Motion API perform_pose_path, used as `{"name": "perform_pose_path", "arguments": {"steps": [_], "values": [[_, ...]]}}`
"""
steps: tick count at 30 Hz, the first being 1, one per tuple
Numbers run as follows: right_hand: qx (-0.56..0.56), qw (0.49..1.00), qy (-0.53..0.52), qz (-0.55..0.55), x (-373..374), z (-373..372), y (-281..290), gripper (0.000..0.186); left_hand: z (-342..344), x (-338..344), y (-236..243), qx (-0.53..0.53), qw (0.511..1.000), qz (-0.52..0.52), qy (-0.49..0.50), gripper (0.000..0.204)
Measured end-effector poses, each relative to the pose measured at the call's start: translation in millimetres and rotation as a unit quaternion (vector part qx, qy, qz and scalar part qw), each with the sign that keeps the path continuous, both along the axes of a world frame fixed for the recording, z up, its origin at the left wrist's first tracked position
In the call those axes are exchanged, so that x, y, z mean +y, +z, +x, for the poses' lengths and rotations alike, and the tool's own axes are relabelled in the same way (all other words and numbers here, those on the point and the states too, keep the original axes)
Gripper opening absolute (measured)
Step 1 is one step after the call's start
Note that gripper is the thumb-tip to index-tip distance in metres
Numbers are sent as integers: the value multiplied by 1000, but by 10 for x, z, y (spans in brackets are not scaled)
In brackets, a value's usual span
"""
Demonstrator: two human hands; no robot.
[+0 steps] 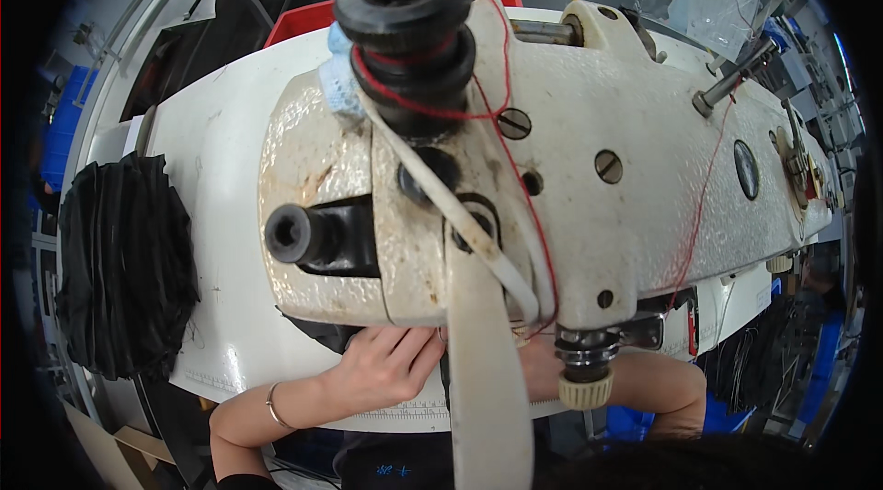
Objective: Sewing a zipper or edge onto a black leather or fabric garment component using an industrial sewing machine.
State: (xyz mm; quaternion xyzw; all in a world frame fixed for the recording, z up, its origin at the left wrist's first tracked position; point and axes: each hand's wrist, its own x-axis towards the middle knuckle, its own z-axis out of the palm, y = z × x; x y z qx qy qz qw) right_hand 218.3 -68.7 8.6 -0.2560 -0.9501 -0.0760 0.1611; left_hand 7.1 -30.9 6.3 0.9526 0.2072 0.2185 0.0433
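Note:
A cream sewing machine head (pixel 662 150) fills the middle of the view, hiding its needle area. Just below its left end is my left hand (pixel 391 366), fingers bent and drawn together, their tips out of sight under the head. Beside those fingers a black fabric piece (pixel 322 332) pokes out from beneath the machine. My right hand (pixel 541 363) lies behind the pale lever (pixel 487 380) and the tension knob (pixel 586 389); its fingers are hidden. Red thread (pixel 529 205) loops round the black post (pixel 405 21) and runs down the machine's front.
A thick stack of black fabric pieces (pixel 127 265) rests at the left of the white table (pixel 225 324). Behind the machine sits a red bin (pixel 299 23). More dark cloth (pixel 750 352) hangs at the right. A ruler strip (pixel 395 415) runs along the near edge.

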Motion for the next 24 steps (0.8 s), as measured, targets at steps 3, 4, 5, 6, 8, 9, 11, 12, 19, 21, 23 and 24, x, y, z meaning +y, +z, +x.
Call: {"name": "perform_pose_path", "arguments": {"steps": [3,4,5,6,8,9,11,12,19,21,23,24], "values": [[73,996,10,-47,126,-18,-42,28,9,142,70,12,1000,-17,9,27],[72,996,9,-47,120,-37,-76,28,10,219,112,22,1000,-13,-9,29],[164,954,-71,-241,102,-56,-119,27,2,245,86,17,998,-68,-10,32],[247,861,-146,-421,91,-70,-162,27,11,284,73,16,998,-66,-10,32],[225,894,-144,-359,128,-74,-313,28,28,383,72,-22,995,-96,-17,30],[203,922,-141,-298,156,-78,-365,29,24,384,146,-13,995,-100,21,28],[182,960,-120,-175,251,-40,-281,27,-23,414,158,-33,977,-197,75,29],[165,981,-87,-53,318,-46,-234,26,-78,419,188,-48,946,-290,138,31],[303,864,14,-402,-639,-145,76,34,-103,-152,1041,202,967,-39,-150,7],[351,813,4,-465,-752,-228,127,33,-131,-273,980,160,955,-142,-207,8],[444,685,-35,-576,-851,-304,174,30,-182,-110,881,177,944,-207,-189,10],[443,688,-32,-574,-920,-312,178,30,-245,-84,760,158,967,-141,-142,10]]}}
